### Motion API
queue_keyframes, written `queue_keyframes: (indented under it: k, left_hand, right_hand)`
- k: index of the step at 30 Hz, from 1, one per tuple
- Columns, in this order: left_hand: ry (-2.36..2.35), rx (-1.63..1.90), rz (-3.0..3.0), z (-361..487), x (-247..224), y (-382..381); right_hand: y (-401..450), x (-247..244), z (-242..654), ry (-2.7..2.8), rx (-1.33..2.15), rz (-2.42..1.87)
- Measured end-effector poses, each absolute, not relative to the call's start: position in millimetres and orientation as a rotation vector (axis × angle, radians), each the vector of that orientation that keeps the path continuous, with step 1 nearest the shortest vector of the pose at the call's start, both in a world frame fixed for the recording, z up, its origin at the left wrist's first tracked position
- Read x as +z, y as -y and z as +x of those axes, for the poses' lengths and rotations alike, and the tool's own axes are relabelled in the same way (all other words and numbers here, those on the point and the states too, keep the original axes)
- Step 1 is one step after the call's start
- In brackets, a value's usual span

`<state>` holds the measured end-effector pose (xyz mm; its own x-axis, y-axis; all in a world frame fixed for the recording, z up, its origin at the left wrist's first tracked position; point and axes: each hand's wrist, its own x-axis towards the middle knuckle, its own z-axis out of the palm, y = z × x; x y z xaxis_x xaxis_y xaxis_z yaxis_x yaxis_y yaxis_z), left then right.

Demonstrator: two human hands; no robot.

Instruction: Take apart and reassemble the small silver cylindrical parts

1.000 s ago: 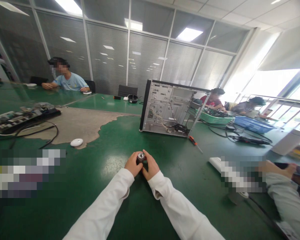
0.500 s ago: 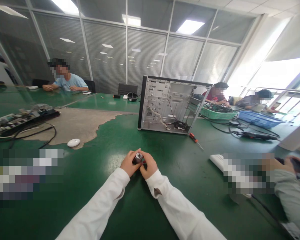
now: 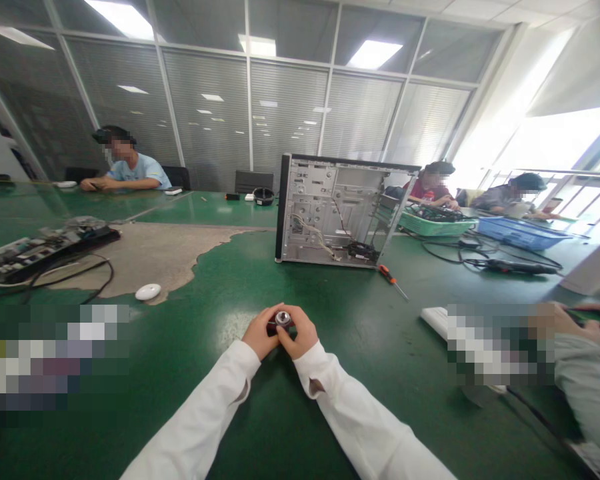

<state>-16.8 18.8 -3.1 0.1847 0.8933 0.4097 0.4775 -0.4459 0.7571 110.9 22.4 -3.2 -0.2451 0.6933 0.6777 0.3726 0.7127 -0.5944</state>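
White sleeves reach forward to two bare hands, the left hand [image 3: 259,335] and right hand [image 3: 303,333], which meet around a small metal cylinder [image 3: 283,319]. Both are closed on it, fingers curled about its sides, just above the green table [image 3: 235,413]. Half a second ago, more of the cylinder's side showed beneath its end; now its shiny round end is tipped more towards the viewer, and the right thumb lies over its front. Beyond the grip, to the far left, a person in light blue [image 3: 137,172] now has both hands together on the table around something dark; before, they were apart.

Straight beyond the grip and slightly right stands a computer case [image 3: 325,220], its open side facing the hands. Inside are bare metal panels, pale wires [image 3: 313,233] and a black part [image 3: 363,251] low down. Beyond the grip, farther right, a green basket [image 3: 433,227] holds a tangle of dark cables [image 3: 437,213]. Beside it is a blue basket [image 3: 525,235]; its contents cannot be made out. An orange-handled screwdriver [image 3: 387,275] lies between grip and baskets, near the case.
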Motion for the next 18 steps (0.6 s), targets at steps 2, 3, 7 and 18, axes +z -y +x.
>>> queue_keyframes:
  k: [2,3,7,18]
  left_hand:
    - [-1.291,1.195,2.008,-16.9,-3.3,-18.8]
    - [-1.292,1.193,2.004,-17.0,-3.7,-19.0]
    - [-1.286,1.181,1.97,-17.2,-6.2,-19.6]
    - [-1.331,1.064,1.975,-15.4,-1.2,-14.7]
  right_hand:
    - [-23.6,-5.1,109.8,1.822,0.384,-0.831]
    - [-24.3,-6.0,109.4,1.809,0.384,-0.834]
    - [-27.6,-8.0,108.7,1.773,0.415,-0.849]
    - [-49.7,-20.5,114.8,1.166,0.998,-1.043]
